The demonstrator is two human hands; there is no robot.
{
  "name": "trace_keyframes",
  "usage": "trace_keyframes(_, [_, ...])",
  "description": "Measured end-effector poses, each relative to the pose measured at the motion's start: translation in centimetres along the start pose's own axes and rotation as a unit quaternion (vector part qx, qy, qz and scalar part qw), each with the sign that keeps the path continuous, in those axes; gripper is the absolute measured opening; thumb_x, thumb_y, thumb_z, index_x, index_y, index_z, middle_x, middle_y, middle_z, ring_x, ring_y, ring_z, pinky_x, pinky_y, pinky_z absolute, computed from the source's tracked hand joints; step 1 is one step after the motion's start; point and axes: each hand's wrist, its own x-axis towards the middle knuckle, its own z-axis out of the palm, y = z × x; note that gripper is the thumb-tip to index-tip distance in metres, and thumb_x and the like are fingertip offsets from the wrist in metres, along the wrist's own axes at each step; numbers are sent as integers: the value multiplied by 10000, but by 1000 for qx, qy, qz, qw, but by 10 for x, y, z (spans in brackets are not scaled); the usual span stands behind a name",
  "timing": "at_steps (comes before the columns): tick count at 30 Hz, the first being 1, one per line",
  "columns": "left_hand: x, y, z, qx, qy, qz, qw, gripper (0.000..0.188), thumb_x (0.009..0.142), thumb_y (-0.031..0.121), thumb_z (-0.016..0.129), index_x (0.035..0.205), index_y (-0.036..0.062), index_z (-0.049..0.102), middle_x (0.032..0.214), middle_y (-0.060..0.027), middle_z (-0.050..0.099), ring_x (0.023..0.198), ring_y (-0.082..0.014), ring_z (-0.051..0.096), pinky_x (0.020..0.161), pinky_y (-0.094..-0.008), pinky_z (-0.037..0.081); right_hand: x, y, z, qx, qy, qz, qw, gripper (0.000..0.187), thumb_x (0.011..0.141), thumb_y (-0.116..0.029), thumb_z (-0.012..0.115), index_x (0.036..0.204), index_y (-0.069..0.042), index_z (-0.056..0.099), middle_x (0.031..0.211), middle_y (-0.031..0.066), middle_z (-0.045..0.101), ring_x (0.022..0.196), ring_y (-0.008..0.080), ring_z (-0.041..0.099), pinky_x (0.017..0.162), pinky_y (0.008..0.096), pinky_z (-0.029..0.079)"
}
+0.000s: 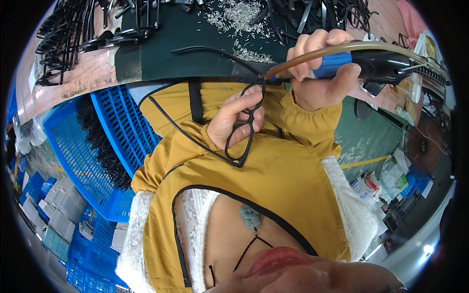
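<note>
My left hand [225, 121] pinches black glasses [251, 133], thumb against fingers; my right hand [318, 89] wraps a blue-black tool [336, 63]. Silver bits [240, 18] lie beyond.

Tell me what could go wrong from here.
The driver in the right hand points at the glasses by a hinge; it might slip and scratch them. The left hand grips them close by and could get nicked. Loose metal bits lie near the right hand and might scatter.
</note>
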Motion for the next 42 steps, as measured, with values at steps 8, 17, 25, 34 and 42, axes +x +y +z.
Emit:
trace_keyframes(8, [4,6,2,42,21,-25,999,261,1040,313,605,1252,163,581,671,4,543,550,-120,498,522,-241,384,3,11,-6,-93,-82,1,992,504,995,-609,590,1050,-121,477,785,28,468,580,115,423,480,240,353])
trace_keyframes(17, [-20,31,18,121,28,93,988,440,1015,309,494,1324,13,600,662,-54,543,550,-184,542,510,-289,416,76,10,-30,3,98,-75,992,352,1045,-539,524,1033,-191,573,715,-14,489,507,94,428,429,238,332])
trace_keyframes(25, [5,22,29,343,3,536,771,290,947,-127,565,1214,-15,562,1102,-116,604,1079,-232,664,930,-361,556,80,5,-40,45,-5,-28,999,375,1053,-520,503,1023,-147,535,700,-4,462,513,114,434,425,239,334])
trace_keyframes(34, [-11,-4,0,604,75,513,605,367,852,-198,566,1150,-3,651,1380,-312,603,1211,-412,663,932,-348,560,56,8,-28,-8,-97,15,995,475,1032,-556,530,1078,-87,476,714,18,465,556,128,453,468,250,381])
trace_keyframes(42, [-10,0,7,594,77,532,599,306,871,-171,597,1123,-10,661,1321,-304,642,1194,-407,678,947,-362,551,56,19,-23,62,-106,-7,992,539,989,-592,600,1109,-80,483,702,23,490,534,127,457,474,251,388])
